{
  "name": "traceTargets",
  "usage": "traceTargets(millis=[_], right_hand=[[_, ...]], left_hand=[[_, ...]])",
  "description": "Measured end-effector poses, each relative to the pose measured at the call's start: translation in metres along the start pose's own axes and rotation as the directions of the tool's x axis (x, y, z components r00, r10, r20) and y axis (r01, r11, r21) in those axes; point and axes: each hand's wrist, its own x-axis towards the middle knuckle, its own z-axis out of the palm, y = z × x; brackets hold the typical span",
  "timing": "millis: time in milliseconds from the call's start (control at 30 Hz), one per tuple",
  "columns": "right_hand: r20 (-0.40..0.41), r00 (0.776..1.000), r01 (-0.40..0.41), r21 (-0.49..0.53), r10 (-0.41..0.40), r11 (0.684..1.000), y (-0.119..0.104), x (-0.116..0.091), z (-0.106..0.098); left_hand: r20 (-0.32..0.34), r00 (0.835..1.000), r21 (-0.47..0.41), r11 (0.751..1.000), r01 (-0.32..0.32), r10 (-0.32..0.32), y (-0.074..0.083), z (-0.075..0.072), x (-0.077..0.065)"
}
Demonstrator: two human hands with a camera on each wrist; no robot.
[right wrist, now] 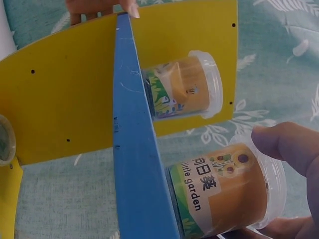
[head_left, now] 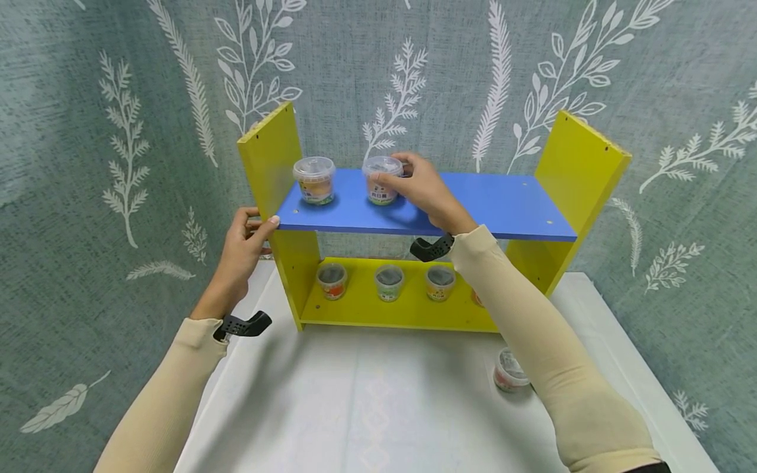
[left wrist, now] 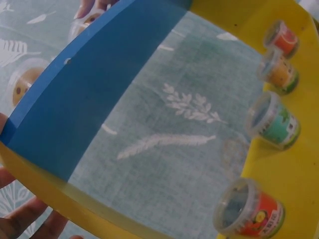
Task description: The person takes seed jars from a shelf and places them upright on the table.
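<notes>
My right hand (head_left: pixel 427 189) grips a lidded plastic cup (head_left: pixel 381 189) with an orange "little garden" label, its base at the blue shelf board (head_left: pixel 473 197). The right wrist view shows thumb and fingers around that cup's (right wrist: pixel 224 186) clear lid. Left of it, another lidded cup (head_left: pixel 316 184) stands on the same board, near the yellow side panel (head_left: pixel 275 154). With thumb on the blue board's front corner and fingers behind the panel, my left hand (head_left: pixel 241 246) holds the rack's left side. In the left wrist view those fingers (left wrist: pixel 25 216) show at the panel's edge.
On the yellow lower shelf (head_left: pixel 355 315) stand several similar cups, among them a red one (head_left: pixel 332 281), a green one (head_left: pixel 389 282) and an orange one (head_left: pixel 440 283). Another cup (head_left: pixel 510 371) is on the white table (head_left: pixel 378 394), partly behind my right sleeve. A patterned cloth backdrop (head_left: pixel 355 79) rises behind.
</notes>
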Motion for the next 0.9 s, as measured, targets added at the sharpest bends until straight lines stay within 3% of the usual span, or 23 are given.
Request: traceTargets(millis=[900], right_hand=[[0.005, 0.998, 0.069, 0.076, -0.069, 0.995, 0.002, -0.015, -0.011]], left_hand=[[-0.010, 1.000, 0.005, 1.000, -0.010, 0.010, 0.000, 0.001, 0.000]])
